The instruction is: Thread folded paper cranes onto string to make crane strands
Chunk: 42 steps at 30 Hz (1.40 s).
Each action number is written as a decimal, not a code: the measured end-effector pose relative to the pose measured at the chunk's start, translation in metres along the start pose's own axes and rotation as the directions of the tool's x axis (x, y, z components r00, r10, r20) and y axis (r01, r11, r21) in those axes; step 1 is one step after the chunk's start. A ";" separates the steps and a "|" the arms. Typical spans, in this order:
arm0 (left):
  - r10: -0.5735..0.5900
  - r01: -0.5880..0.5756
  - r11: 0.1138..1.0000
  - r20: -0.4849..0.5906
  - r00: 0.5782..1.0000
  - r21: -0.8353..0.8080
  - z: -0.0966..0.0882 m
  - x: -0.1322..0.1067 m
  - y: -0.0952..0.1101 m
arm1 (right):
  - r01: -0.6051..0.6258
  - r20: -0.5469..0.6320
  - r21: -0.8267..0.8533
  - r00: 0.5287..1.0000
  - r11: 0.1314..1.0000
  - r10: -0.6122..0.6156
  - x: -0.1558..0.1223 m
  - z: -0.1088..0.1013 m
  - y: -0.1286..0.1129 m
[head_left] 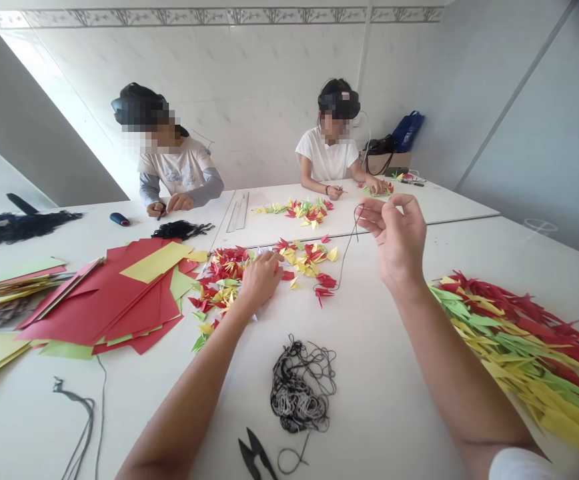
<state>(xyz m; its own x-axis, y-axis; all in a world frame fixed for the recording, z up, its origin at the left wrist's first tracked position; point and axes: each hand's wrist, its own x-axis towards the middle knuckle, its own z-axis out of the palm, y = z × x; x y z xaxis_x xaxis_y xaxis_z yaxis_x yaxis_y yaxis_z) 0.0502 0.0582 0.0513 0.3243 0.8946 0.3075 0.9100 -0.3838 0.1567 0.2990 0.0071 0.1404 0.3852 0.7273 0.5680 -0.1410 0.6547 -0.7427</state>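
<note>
Thread (350,248) hangs pinched from the right hand (398,243) down to red paper folds (325,283). Left hand (261,281) lies curled on the paper pile (219,273), maybe holding nothing. A hard tug could slip the thread or scatter the folds.

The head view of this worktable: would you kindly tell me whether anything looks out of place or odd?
The black and grey thread near the thread snips stands out: it lies in a loose, snarled heap on the white table rather than wound up, so it looks tangled.
</note>
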 end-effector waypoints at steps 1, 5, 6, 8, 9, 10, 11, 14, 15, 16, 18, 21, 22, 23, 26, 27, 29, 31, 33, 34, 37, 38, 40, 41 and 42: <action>-0.030 0.028 0.996 0.028 0.999 0.081 -0.003 0.006 -0.006 | -0.023 0.025 0.011 0.999 1.000 0.023 0.000 0.001 0.001; -0.080 0.054 0.975 0.114 0.990 0.216 0.002 0.017 -0.020 | -0.069 0.114 0.018 0.991 0.997 0.066 -0.003 0.004 0.002; -0.078 0.050 0.974 0.123 0.989 0.222 0.006 0.018 -0.021 | -0.072 0.134 0.012 0.989 0.997 0.070 -0.004 0.005 0.003; -0.068 0.034 0.972 0.141 0.988 0.232 0.014 0.018 -0.021 | -0.074 0.180 -0.009 0.981 0.997 0.074 -0.006 0.007 0.004; -0.059 0.024 0.972 0.146 0.988 0.232 0.016 0.018 -0.021 | -0.073 0.206 -0.023 0.976 0.997 0.077 -0.007 0.007 0.005; -0.049 0.014 0.973 0.147 0.988 0.231 0.018 0.018 -0.021 | -0.073 0.237 -0.036 0.968 0.997 0.079 -0.008 0.008 0.007; -0.039 0.005 0.973 0.145 0.989 0.229 0.019 0.019 -0.020 | -0.072 0.276 -0.051 0.958 0.996 0.084 -0.009 0.009 0.008; -0.012 -0.016 0.975 0.124 0.992 0.222 0.017 0.022 -0.020 | -0.047 0.396 -0.140 0.913 0.989 0.099 -0.012 0.010 0.013; -0.005 -0.020 0.976 0.116 0.993 0.219 0.015 0.023 -0.020 | -0.020 0.424 -0.192 0.900 0.981 0.101 -0.014 0.010 0.015; 0.000 -0.024 0.976 0.110 0.994 0.216 0.013 0.024 -0.020 | 0.019 0.444 -0.254 0.891 0.967 0.099 -0.015 0.010 0.017; 0.007 -0.030 0.977 0.106 0.994 0.210 0.011 0.024 -0.020 | 0.125 0.474 -0.371 0.878 0.920 0.072 -0.018 0.010 0.021; 0.018 -0.046 0.978 0.137 0.990 0.202 0.011 0.024 -0.020 | 0.270 0.532 -0.476 0.846 0.837 0.029 -0.021 0.010 0.027; 0.022 -0.053 0.978 0.157 0.987 0.199 0.012 0.023 -0.020 | 0.302 0.550 -0.499 0.835 0.812 0.028 -0.022 0.010 0.029; 0.025 -0.061 0.979 0.178 0.984 0.197 0.014 0.023 -0.020 | 0.325 0.564 -0.522 0.825 0.789 0.034 -0.023 0.010 0.031; 0.030 -0.075 0.979 0.228 0.973 0.192 0.016 0.022 -0.021 | 0.364 0.595 -0.588 0.800 0.723 0.081 -0.025 0.010 0.036; 0.026 -0.073 0.979 0.237 0.971 0.193 0.016 0.022 -0.021 | 0.374 0.602 -0.606 0.793 0.702 0.098 -0.026 0.010 0.038; 0.009 -0.059 0.979 0.247 0.969 0.197 0.015 0.022 -0.021 | 0.397 0.615 -0.639 0.778 0.659 0.129 -0.027 0.011 0.041; -0.009 -0.043 0.979 0.256 0.967 0.200 0.012 0.022 -0.021 | 0.420 0.625 -0.671 0.764 0.611 0.160 -0.028 0.011 0.043; -0.017 -0.036 0.980 0.262 0.965 0.194 0.007 0.023 -0.020 | 0.431 0.628 -0.696 0.753 0.574 0.197 -0.029 0.012 0.044; -0.017 -0.033 0.982 0.259 0.966 0.187 0.004 0.023 -0.019 | 0.432 0.628 -0.705 0.749 0.562 0.212 -0.029 0.012 0.044; -0.009 -0.027 0.988 0.233 0.973 0.154 -0.010 0.025 -0.017 | 0.438 0.626 -0.717 0.746 0.543 0.225 -0.029 0.013 0.042; 0.008 -0.033 0.993 0.216 0.976 0.112 -0.016 0.025 -0.017 | 0.443 0.626 -0.716 0.749 0.539 0.216 -0.029 0.013 0.041; 0.082 -0.074 0.996 0.172 0.982 -0.052 -0.030 0.025 -0.015 | 0.460 0.628 -0.707 0.757 0.537 0.179 -0.029 0.013 0.040; 0.128 -0.105 0.982 0.143 0.981 -0.160 -0.037 0.024 -0.014 | 0.469 0.630 -0.700 0.761 0.539 0.156 -0.029 0.013 0.039; 0.169 -0.136 0.957 0.112 0.979 -0.257 -0.044 0.023 -0.013 | 0.480 0.633 -0.690 0.763 0.542 0.130 -0.029 0.013 0.038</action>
<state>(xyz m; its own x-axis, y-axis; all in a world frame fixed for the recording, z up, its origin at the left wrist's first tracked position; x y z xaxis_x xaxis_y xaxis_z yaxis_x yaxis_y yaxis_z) 0.0345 0.0737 0.0979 0.5002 0.8367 0.2229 0.7604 -0.5476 0.3493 0.2709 0.0137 0.1006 -0.3017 0.7709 0.5611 0.7380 0.5614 -0.3745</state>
